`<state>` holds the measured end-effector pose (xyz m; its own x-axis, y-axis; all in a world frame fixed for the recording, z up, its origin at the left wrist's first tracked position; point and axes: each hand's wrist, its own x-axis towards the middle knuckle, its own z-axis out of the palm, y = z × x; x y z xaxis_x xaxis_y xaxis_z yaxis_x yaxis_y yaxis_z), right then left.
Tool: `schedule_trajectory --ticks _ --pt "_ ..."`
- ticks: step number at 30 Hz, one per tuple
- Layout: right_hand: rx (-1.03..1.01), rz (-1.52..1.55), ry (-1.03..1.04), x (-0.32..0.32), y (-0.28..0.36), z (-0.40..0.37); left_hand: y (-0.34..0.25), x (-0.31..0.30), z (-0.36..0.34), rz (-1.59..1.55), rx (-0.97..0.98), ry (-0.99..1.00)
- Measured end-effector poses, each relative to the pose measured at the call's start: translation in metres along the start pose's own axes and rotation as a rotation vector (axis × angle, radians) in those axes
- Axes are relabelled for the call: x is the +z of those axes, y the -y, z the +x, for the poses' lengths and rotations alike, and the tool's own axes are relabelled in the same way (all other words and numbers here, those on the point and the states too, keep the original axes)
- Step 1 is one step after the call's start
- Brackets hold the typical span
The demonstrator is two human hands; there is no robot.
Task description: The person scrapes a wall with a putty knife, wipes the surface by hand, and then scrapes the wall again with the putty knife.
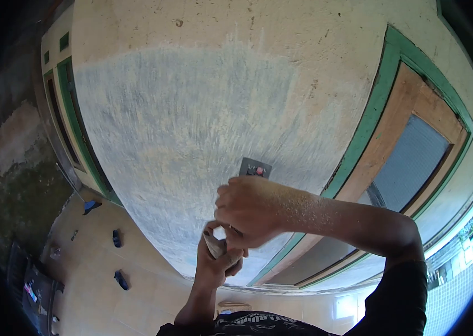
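My left hand (222, 266) is closed around a tan-grey piece (214, 245) that looks like a folded sheet of sandpaper. My right hand (253, 210) is just above it, its fingers curled in and its lower fingertips meeting the left hand. What the right fingers grip is hidden. Pale dust speckles my right wrist. Behind both hands rises a cream wall (326, 73) with a broad, streaky bluish-white patch (191, 106). A dark grey switch plate (246, 167) on the wall shows just above my right knuckles.
Right of the patch stands a green-framed (384, 73) wooden door or window with glass. Two dark sandals (121, 280) lie on the tiled floor (88, 260). A blue broom (91, 206) leans at the left, and a dark bench (40, 285) holding small items is at lower left.
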<state>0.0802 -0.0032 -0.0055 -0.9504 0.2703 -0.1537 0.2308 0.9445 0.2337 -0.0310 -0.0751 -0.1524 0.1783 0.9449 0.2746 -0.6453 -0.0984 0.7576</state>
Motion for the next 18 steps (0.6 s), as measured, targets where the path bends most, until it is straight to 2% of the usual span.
schedule_trajectory --ticks 2,3,4,6,8,10,11,13,18 --pt "0.013 -0.038 -0.259 0.014 -0.014 0.004 0.007 0.009 0.009 -0.118 0.19 -0.047" --pt "0.013 -0.057 -0.356 0.01 -0.016 0.005 0.007 0.017 0.011 -0.177 0.165 -0.091" --pt "0.019 -0.057 -0.354 0.006 -0.019 0.005 0.011 0.015 0.012 -0.179 0.161 -0.088" --pt "0.119 -0.153 -0.318 -0.004 -0.025 0.004 0.019 0.012 0.017 -0.279 0.197 0.168" --pt "0.156 -0.185 -0.344 0.001 -0.032 0.005 0.02 0.015 0.023 -0.255 0.253 0.202" --pt "0.102 -0.329 -0.481 0.01 -0.037 0.008 0.022 0.009 0.029 -0.35 0.246 0.298" --pt "0.1 -0.324 -0.486 0.013 -0.038 0.01 0.021 0.008 0.032 -0.348 0.25 0.298" --pt "0.141 -0.476 -0.637 0.015 -0.039 0.013 0.016 0.008 0.039 -0.338 0.263 0.304" --pt "0.226 -0.243 -0.799 -0.012 -0.046 0.004 -0.005 0.014 0.059 -0.166 0.358 0.495"
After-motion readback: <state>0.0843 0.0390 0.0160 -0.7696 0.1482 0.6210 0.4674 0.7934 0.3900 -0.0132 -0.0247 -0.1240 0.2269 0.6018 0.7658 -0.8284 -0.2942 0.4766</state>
